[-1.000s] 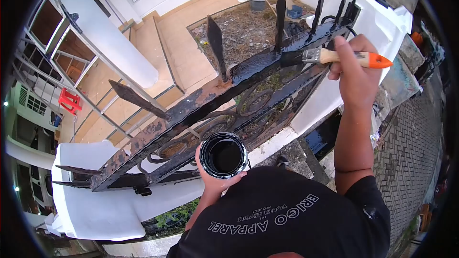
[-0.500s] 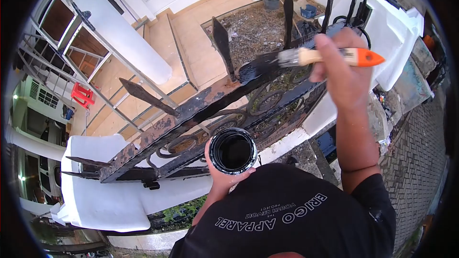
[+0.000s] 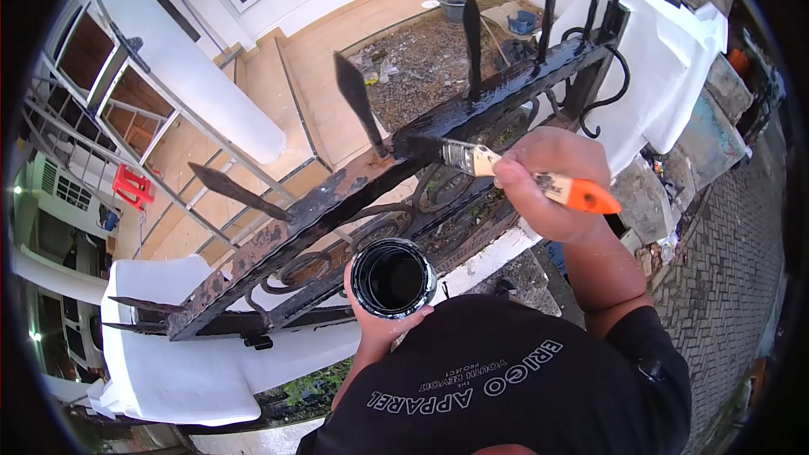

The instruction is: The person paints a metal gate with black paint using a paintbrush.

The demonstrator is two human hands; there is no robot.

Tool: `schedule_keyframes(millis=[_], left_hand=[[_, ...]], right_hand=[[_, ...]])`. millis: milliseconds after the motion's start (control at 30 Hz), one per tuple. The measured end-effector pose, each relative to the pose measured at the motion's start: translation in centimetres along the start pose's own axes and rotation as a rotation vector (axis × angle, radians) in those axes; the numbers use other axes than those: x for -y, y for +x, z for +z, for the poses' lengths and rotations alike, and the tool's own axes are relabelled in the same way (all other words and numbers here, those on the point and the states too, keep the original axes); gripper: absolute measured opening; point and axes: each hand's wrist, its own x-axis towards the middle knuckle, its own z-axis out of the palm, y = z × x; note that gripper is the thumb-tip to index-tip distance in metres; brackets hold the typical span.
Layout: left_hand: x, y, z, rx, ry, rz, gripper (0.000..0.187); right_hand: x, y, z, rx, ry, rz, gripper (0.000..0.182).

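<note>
My right hand grips a paintbrush with an orange-tipped wooden handle. Its dark bristles touch the top rail of a metal fence, close to the base of a spike. From the bristles to the far right end, the rail is glossy black; on the left it is patchy brown and grey. Fingers of my left hand wrap round an open can of dark paint, held upright below the rail.
More spikes rise from the rail. White covers lie at both fence ends. Beyond are a tiled porch, a white column, a red stool and buckets. Brick paving runs along the right.
My right hand has moved down and left, bringing the brush lower along the rail. The camera view has shifted slightly. My left hand still holds the can.
</note>
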Motion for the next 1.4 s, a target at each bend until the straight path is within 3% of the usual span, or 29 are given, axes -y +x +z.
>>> schedule_keyframes(millis=[67, 133, 267, 333, 367, 467, 633, 867, 933, 1067, 1133, 1167, 1233, 1300, 1400], left_hand=[[-0.1, 0.0, -0.2, -0.007, 0.027, 0.008, 0.129], [-0.3, 0.0, -0.3, -0.008, 0.016, -0.004, 0.129], [-0.2, 0.2, -0.2, -0.02, -0.031, -0.028, 0.128], [-0.3, 0.2, -0.4, -0.011, -0.017, -0.041, 0.128], [-0.4, 0.3, -0.5, -0.006, -0.008, -0.054, 0.128], [-0.5, 0.0, -0.1, -0.038, 0.018, -0.008, 0.127], [-0.3, -0.1, 0.1, -0.016, 0.005, -0.018, 0.128], [0.8, -0.6, 0.1, 0.06, -0.086, 0.006, 0.127], [1.0, -1.1, -0.3, 0.085, -0.121, -0.001, 0.127], [1.5, -1.1, -1.3, 0.148, -0.181, 0.037, 0.123], [1.5, -1.0, -1.9, 0.188, -0.202, 0.048, 0.121], [1.7, -1.1, -2.0, 0.189, -0.215, 0.052, 0.121], [2.1, -1.3, -2.3, 0.199, -0.291, 0.042, 0.121], [2.2, -1.4, -2.4, 0.193, -0.307, 0.038, 0.121], [1.7, -1.4, -2.8, 0.163, -0.239, 0.002, 0.123]], right_hand=[[-0.4, -0.6, -0.4, -0.009, -0.059, 0.024, 0.015], [-2.2, -1.7, -2.7, -0.143, -0.206, 0.252, 0.015], [-2.3, -2.4, -5.7, -0.258, -0.284, 0.257, 0.014], [-1.4, -1.7, -5.4, -0.102, -0.352, 0.017, 0.014], [-0.9, -1.3, -5.2, -0.108, -0.351, 0.018, 0.014], [1.0, -0.4, -5.2, 0.146, -0.41, -0.07, 0.03], [4.0, 2.3, -4.8, 0.27, -0.454, -0.294, 0.025], [6.6, 9.3, -3.2, 0.476, -1.009, -0.756, 0.029], [6.8, 8.6, -2.0, 0.708, -1.08, -0.703, 0.026], [6.7, 5.0, -0.4, 0.904, -1.09, -0.652, 0.015], [7.3, 5.0, -0.6, 0.869, -0.859, -0.393, 0.009], [7.6, 5.2, -1.1, 0.876, -0.871, -0.396, 0.009], [8.1, 5.7, -3.2, 0.542, -0.808, -0.16, 0.008], [6.3, 5.6, -6.3, 0.151, -0.523, 0.037, 0.009], [4.7, 6.2, -8.8, -0.179, -0.16, 0.176, 0.016]])
